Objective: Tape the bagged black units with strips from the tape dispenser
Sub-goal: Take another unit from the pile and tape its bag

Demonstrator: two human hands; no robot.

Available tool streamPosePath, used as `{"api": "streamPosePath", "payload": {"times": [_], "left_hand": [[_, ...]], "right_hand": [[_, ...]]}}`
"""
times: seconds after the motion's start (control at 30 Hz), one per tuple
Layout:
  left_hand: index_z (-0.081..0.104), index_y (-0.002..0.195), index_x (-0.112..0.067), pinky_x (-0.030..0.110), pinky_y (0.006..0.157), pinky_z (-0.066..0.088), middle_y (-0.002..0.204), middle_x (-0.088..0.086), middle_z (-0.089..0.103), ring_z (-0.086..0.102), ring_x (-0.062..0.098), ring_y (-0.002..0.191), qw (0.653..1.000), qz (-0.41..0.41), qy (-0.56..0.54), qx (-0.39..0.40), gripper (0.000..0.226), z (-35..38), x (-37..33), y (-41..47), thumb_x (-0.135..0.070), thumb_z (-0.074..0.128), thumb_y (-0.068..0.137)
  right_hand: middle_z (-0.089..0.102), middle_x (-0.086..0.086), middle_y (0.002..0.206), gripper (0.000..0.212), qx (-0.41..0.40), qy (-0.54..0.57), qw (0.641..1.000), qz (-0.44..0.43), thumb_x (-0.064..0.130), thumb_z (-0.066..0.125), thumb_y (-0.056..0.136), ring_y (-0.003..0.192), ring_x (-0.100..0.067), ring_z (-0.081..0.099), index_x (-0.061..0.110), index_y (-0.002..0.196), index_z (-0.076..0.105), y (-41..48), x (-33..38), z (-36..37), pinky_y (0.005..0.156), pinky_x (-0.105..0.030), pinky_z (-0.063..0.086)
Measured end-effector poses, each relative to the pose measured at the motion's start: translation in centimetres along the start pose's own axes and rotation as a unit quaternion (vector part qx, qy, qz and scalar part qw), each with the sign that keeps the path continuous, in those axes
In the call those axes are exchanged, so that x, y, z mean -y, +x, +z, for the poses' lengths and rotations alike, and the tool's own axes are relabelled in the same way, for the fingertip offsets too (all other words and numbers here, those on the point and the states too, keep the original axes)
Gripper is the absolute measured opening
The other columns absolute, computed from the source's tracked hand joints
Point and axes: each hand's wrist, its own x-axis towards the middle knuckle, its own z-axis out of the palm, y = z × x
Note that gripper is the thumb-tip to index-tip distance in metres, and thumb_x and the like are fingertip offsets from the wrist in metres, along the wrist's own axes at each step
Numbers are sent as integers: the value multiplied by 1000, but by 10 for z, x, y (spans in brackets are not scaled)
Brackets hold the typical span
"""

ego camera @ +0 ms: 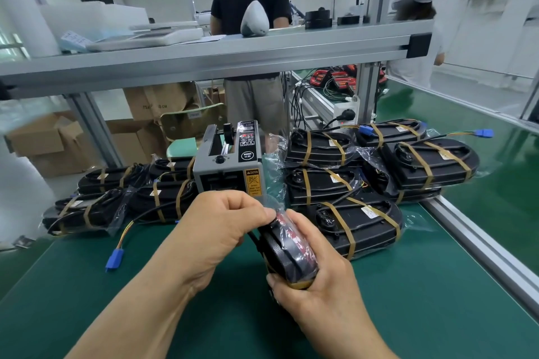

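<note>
We have one bagged black unit in hand, tilted up off the green counter just in front of the tape dispenser. Right hand cradles it from below and behind, grip wrapped tight around the lower end so the unit stays steady. Left hand has its grip pinched on the loose clear bag at the top end, thumb and fingertips pressed together, probably gathering the slack plastic flat so a strip can bind it. A brownish band shows at the unit's lower end under our right fingers; it's half hidden, so we can't tell if it is a full wrap.

Finished units, each with two tan bands, sit in stacks either side of the dispenser: left stack and right stack. That keeps the dispenser central and within easy reach of both hands.

No strip visible at the dispenser outlet from here. Next we likely need to pull one.
</note>
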Motion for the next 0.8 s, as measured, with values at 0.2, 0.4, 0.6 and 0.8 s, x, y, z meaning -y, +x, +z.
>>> {"api": "streamPosePath", "payload": {"times": [0.2,0.4,0.6,0.8], "left_hand": [[68,55,-20,18,57,38,58,-3,59,47,1,50,999,22,32,-5,20,0,-1,1,-20,79,71],[68,55,-19,11,51,38,56,-4,58,47,-1,48,998,30,47,-4,19,0,-2,-1,-20,79,71],[67,56,-17,24,55,36,63,6,54,42,12,58,1000,-5,5,2,17,0,0,0,-17,77,70],[68,56,-18,17,51,38,61,4,55,43,8,52,1000,4,15,4,18,-2,-1,0,-18,79,70]], "right_hand": [[63,20,128,84,-3,-7,1000,-3,21,78,61,116,0,61,43,138,51,-1,0,0,100,-27,51],[61,23,129,84,-2,-14,1000,-10,24,77,62,118,1,59,47,137,49,-1,0,1,100,-27,50],[64,22,126,84,0,-12,1000,-16,23,78,62,113,-2,63,54,134,46,0,-2,1,96,-26,53],[60,26,129,83,1,-22,999,-27,25,77,62,119,3,58,49,137,48,0,-2,1,100,-21,49]]}}
